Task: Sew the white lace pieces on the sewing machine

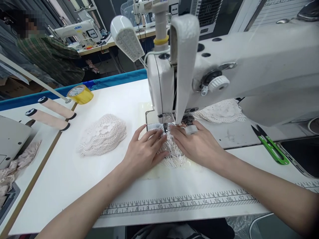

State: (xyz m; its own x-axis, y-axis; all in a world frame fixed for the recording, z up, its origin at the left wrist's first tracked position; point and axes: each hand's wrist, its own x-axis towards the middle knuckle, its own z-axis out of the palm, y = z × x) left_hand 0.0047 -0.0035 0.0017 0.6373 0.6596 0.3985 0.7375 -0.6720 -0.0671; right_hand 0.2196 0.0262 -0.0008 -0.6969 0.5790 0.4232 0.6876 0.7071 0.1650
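Observation:
A piece of white lace [175,154] with a fringed edge lies under the needle of a white sewing machine [161,83]. My left hand [143,147] rests on the lace left of the presser foot [164,127], its fingers stretched and slightly apart. On the other side, my right hand [196,142] lies flat on the lace. Some of its fingertips are hidden behind the machine's lower parts. To the left sits a stack of cream lace pieces [103,134]. More lace [220,111] lies behind my right hand, under the machine arm.
Green-handled thread snips [272,146] and a phone [302,154] lie at the right. Two thread cones [48,119] and a yellow tape roll [81,94] are at the left. A printed ruler [171,205] runs along the front edge. Another person [50,56] sits at the back left.

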